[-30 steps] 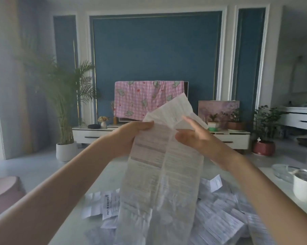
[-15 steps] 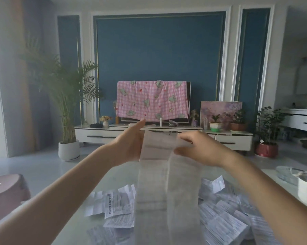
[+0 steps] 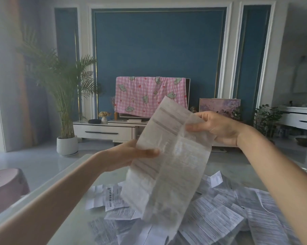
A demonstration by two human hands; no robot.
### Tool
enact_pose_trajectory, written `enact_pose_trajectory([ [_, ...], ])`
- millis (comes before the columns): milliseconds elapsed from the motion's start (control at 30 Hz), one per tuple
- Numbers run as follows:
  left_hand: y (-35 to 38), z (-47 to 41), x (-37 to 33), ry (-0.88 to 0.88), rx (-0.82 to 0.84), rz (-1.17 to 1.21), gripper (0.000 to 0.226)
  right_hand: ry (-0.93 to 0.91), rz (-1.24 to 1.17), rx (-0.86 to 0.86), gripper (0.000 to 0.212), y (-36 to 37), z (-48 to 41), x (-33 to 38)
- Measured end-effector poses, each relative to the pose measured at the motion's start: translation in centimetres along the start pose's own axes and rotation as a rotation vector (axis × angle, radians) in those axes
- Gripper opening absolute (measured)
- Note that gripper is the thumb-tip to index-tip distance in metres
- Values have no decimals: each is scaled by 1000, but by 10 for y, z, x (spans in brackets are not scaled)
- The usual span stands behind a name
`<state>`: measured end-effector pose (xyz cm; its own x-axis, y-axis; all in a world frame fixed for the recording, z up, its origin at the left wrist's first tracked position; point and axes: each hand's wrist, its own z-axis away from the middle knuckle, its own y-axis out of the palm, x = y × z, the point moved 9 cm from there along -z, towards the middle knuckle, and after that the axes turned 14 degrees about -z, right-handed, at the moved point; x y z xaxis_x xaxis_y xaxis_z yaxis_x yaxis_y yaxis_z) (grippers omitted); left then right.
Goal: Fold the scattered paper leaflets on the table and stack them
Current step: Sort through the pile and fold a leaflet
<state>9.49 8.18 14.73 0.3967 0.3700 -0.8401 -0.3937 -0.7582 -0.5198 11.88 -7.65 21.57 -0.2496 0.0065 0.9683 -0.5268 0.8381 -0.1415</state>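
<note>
I am seeing the long leaflet [image 3: 168, 156] hanging between the left grip [image 3: 131, 156] and the right grip [image 3: 218, 128], and it is blocking the middle of my reach. Its lower end is dangling over the pile of leaflets [image 3: 219, 218]; I cannot tell whether they are touching. The pile is covering the near and right part of the worktop [image 3: 226, 167] and running under the right forearm, so any low pass there is meeting paper. Bare surface is lying open on the left beside the left forearm and along the far strip beyond the pile. The pink stool [image 3: 6, 184] is standing off the left edge, well apart.
</note>
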Motion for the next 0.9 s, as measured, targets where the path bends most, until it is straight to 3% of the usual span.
enact_pose_trajectory([
  [67,7,1,11,-81,18,81,26,-20,-131,-71,30,-7,0,-4],
  [167,5,2,23,-116,-66,204,25,-36,-433,-237,50,-26,3,-30],
  [233,1,1,27,-103,-152,290,26,34,-617,-189,83,-18,6,-61],
  [300,-1,-1,35,-112,-232,341,22,134,-547,-102,91,3,12,-96],
  [367,0,-4,45,-138,-286,332,19,182,-462,-96,77,16,18,-124],
  [467,7,-7,63,-204,-309,312,21,147,-473,-218,48,10,26,-143],
  [600,14,-10,85,-257,-339,306,20,140,-330,-203,44,16,35,-160],
  [733,24,-15,100,-250,-350,322,16,122,-287,-352,30,8,42,-184],
  [900,56,-11,129,-361,-166,285,25,14,-282,-580,16,-19,61,-210],
])
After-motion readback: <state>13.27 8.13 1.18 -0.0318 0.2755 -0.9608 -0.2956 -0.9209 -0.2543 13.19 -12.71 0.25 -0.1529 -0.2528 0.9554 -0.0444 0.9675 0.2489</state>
